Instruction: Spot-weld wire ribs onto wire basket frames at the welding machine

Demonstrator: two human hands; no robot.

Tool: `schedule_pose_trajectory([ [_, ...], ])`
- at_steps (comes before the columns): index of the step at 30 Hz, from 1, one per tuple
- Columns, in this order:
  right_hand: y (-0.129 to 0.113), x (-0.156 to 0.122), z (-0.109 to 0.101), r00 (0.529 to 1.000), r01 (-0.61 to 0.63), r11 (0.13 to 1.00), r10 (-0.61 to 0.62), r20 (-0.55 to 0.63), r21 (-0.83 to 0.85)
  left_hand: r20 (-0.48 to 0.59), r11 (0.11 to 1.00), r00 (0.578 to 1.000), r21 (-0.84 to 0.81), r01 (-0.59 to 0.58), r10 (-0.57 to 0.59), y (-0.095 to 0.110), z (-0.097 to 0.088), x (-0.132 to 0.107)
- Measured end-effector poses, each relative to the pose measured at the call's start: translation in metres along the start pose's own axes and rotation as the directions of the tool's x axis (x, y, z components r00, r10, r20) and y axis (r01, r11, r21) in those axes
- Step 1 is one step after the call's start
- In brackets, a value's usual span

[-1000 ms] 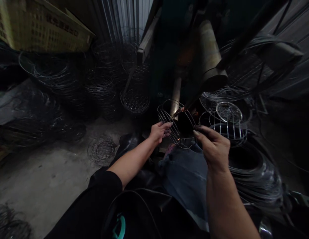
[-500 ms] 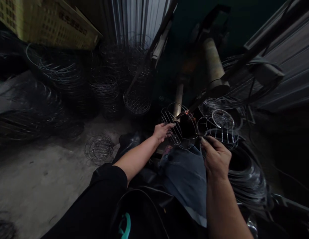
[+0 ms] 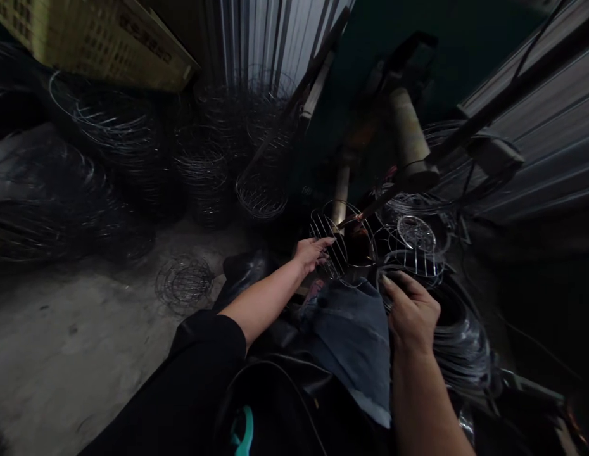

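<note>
My left hand (image 3: 310,254) is closed on the near left side of a round wire basket (image 3: 346,258), thumb laid across its parallel bars. The basket is tilted, its far rim between the lower rod (image 3: 341,196) of a welding machine and a dark arm with a copper-coloured tip (image 3: 358,218). To the right of the basket, my right hand (image 3: 413,310) has its thumb and fingers pinched together. Thin wire curves around those fingertips, but what they hold is too dark to make out. A gap separates them from the basket's rim.
Several stacks of wire baskets (image 3: 202,168) stand at the left, below a yellow crate (image 3: 99,44). One wire basket (image 3: 185,282) lies on the concrete floor (image 3: 85,354). Beside my right hand are more wire pieces (image 3: 417,234) and a coil of wire (image 3: 465,351). The machine's thick cylinder (image 3: 408,130) juts overhead.
The red glow at the copper-coloured tip has gone. My right hand has come slightly away from the basket's right rim. My left hand keeps its hold, and the view has shifted a little.
</note>
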State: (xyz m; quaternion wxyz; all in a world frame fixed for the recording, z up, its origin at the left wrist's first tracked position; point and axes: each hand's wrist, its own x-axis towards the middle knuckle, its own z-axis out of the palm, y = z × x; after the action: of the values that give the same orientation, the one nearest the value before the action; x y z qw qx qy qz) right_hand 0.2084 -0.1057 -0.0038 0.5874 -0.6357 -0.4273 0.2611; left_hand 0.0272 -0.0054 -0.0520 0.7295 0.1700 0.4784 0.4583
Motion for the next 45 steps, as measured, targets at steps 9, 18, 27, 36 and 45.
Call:
schedule_pose_trajectory([
  [9, -0.029, -0.060, 0.022, 0.966, 0.199, 0.955, -0.152, 0.210, -0.220, -0.035, 0.996, 0.996, 0.003, -0.087, 0.087, 0.000, 0.006, -0.009],
  [18, 0.018, -0.108, 0.053, 0.929, 0.231, 0.859, -0.054, 0.367, -0.458, -0.144, 0.926, 0.922, 0.184, -0.331, 0.359, -0.063, -0.024, -0.058],
  [27, 0.000, -0.094, 0.046, 0.952, 0.242, 0.676, -0.027, 0.305, -0.696, 0.034, 0.819, 0.881, 0.353, -0.452, 0.472, -0.042, -0.008, -0.106],
  [36, -0.021, 0.028, -0.054, 0.994, 0.079, 0.470, 0.030, 0.105, -0.879, 0.596, 0.845, 0.792, 0.351, -0.403, 0.131, -0.005, -0.020, -0.169],
  [45, 0.055, 0.195, -0.075, 0.992, -0.112, 0.722, 0.121, -0.035, -0.682, -0.522, 0.901, 0.734, 0.250, -0.355, 0.435, 0.033, -0.174, -0.122],
])
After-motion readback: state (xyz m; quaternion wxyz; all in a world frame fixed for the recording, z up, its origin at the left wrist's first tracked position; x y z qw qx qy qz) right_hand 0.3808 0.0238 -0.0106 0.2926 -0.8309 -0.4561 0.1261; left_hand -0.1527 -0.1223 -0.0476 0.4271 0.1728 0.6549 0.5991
